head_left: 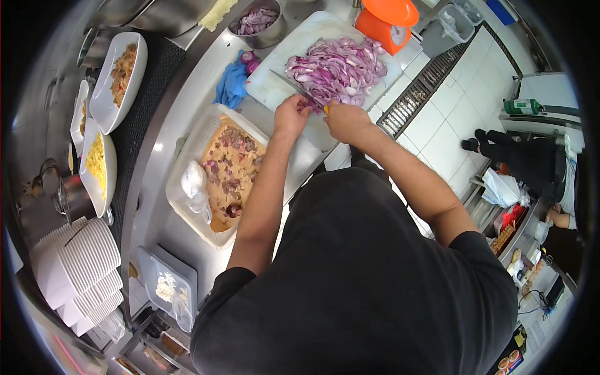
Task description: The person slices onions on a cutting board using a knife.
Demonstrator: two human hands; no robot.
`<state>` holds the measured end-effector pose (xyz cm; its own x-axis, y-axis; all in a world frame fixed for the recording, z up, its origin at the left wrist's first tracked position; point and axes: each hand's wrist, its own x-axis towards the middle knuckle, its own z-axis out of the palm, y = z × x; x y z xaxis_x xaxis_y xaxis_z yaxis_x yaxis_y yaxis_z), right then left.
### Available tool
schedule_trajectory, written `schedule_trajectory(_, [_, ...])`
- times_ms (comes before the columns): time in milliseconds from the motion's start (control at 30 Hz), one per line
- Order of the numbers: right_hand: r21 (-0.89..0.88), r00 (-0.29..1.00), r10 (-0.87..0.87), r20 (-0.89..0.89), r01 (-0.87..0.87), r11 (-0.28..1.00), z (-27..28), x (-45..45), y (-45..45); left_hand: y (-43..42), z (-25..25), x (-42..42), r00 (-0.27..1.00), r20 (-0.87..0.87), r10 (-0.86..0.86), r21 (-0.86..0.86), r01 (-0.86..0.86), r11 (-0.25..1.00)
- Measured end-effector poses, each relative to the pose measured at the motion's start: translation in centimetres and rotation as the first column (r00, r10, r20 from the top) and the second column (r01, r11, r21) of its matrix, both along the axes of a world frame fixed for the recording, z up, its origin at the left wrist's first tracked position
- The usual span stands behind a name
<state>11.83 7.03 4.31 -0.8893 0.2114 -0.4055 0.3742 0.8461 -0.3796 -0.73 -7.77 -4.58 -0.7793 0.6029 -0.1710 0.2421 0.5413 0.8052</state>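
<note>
My right hand [347,122] is closed around the yellow handle of a knife [288,83], whose blade points away to the left over the near edge of the cutting board. Close beside the blade, my left hand [292,116] has its fingers drawn together near some purple onion bits; what they pinch, if anything, cannot be made out. A large heap of sliced red onion [340,67] covers much of the white cutting board [265,89]. Small whole onions [249,57] and a blue cloth [232,84] lie at the board's left.
A steel pot [270,36] of onion and an orange scale [390,31] stand beyond the board. Left are a white tub [180,169] of brownish food, serving dishes [128,62] and stacked plates [75,262]. Another person [531,156] stands at the right.
</note>
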Motion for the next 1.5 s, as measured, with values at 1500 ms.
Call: schedule_trajectory(1500, [-0.077,0.997,-0.078,0.02,0.079,0.994,-3.6,0.7,-1.5,-0.3,1.0,0.4,0.999,0.001,0.034,0.04,-0.034,0.999])
